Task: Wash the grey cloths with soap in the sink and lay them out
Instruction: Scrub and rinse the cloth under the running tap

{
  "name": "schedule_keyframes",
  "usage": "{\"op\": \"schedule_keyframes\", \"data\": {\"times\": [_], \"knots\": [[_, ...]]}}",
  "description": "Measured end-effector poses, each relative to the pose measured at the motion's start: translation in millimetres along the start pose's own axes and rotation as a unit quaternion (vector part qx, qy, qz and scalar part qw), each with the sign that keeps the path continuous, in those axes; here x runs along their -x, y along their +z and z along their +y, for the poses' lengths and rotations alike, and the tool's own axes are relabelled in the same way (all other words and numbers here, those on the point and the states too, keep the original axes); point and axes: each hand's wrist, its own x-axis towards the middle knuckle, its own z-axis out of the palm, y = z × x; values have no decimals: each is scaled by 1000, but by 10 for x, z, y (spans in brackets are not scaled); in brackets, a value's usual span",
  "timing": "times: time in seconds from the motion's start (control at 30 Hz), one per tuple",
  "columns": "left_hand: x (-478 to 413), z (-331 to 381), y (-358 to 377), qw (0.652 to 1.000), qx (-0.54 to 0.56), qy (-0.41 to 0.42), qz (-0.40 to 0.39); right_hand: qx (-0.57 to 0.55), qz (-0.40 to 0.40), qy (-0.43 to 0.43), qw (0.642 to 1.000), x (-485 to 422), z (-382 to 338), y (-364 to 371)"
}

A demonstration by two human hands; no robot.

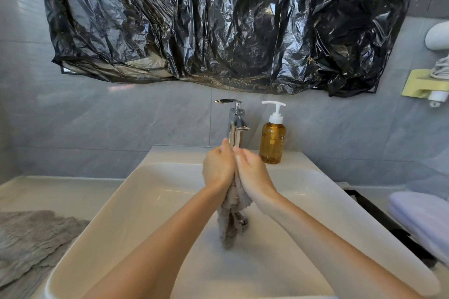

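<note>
- Grey shaggy soft cloth [233, 221] is hanging bunched over the glossy white ceramic sink [150, 201], just below the chrome metal tap [235, 126].
- The left hand [218, 168] and right hand [253, 170] are pressing its top end between them, each grip narrow and holding fabric.
- It is likely handling limp, water-heavy and soap-slick, so taking a thick bunch is safer than pinching an edge.
- A second crumpled grey cloth [31, 238] is lying on the table, near left; an amber plastic pump soap bottle [272, 143] is standing right of the tap.

Left hand [218, 168] and right hand [252, 170] pressing grey cloth [232, 218] between palms over white sink [136, 204], soap bottle [272, 139] far right of tap [235, 124]
</note>
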Motion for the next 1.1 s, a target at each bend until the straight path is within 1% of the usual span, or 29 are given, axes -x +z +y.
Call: {"op": "schedule_keyframes", "data": {"times": [0.03,0.07,0.13,0.17,0.2,0.27,0.3,0.4,0.43,0.53,0.57,0.67,0.7,0.73,0.77,0.8,0.83,0.87,0.9,0.93,1.0,1.1], "knots": [[-11,-9,-11,1000,5,-2,2,1,-20,-1,1000,-3,15,10],[39,3,-4,1000,6,2,-9,-6,-14,6,1000,-33,11,-6],[160,28,58,999,-2,31,-30,-27,44,22,998,-96,-3,-55],[170,32,77,999,-4,40,-24,-26,58,20,998,-96,-4,-63],[154,53,60,999,-2,36,-11,-18,49,7,999,-60,-8,-58],[71,46,23,999,7,20,24,4,1,-19,1000,-3,34,-8],[84,38,29,999,4,19,27,8,-1,-21,1000,-15,38,-6],[238,56,123,999,8,51,1,-13,61,-5,998,-136,15,-69],[234,69,120,999,12,47,3,-13,70,-6,997,-118,6,-68],[86,49,58,999,28,2,22,6,19,-34,999,-10,40,-37],[92,31,65,999,31,0,14,0,16,-29,999,-19,38,-38],[200,29,119,998,36,29,-30,-29,72,-14,997,-98,20,-81],[161,24,102,998,40,23,-30,-38,65,-10,997,-71,2,-81],[82,24,68,998,49,11,-25,-59,29,0,998,-25,-17,-77],[-18,10,22,998,60,-2,-20,-92,-28,24,995,14,-46,-79],[-92,1,-31,997,74,-14,-21,-131,-79,57,987,32,-82,-111],[-138,-9,-79,996,87,-19,-30,-176,-106,93,974,14,-120,-170],[-158,6,-122,993,103,-20,-48,-226,-97,115,962,-53,-120,-252],[-177,16,-163,990,119,-23,-70,-271,-63,125,952,-131,-102,-341],[-181,32,-212,986,139,-31,-89,-292,-27,131,947,-188,-87,-426],[-215,46,-301,978,162,-53,-123,-256,14,140,956,-207,-21,-545],[-221,5,-321,977,120,-46,-172,-176,26,152,972,-200,117,-592]]}}
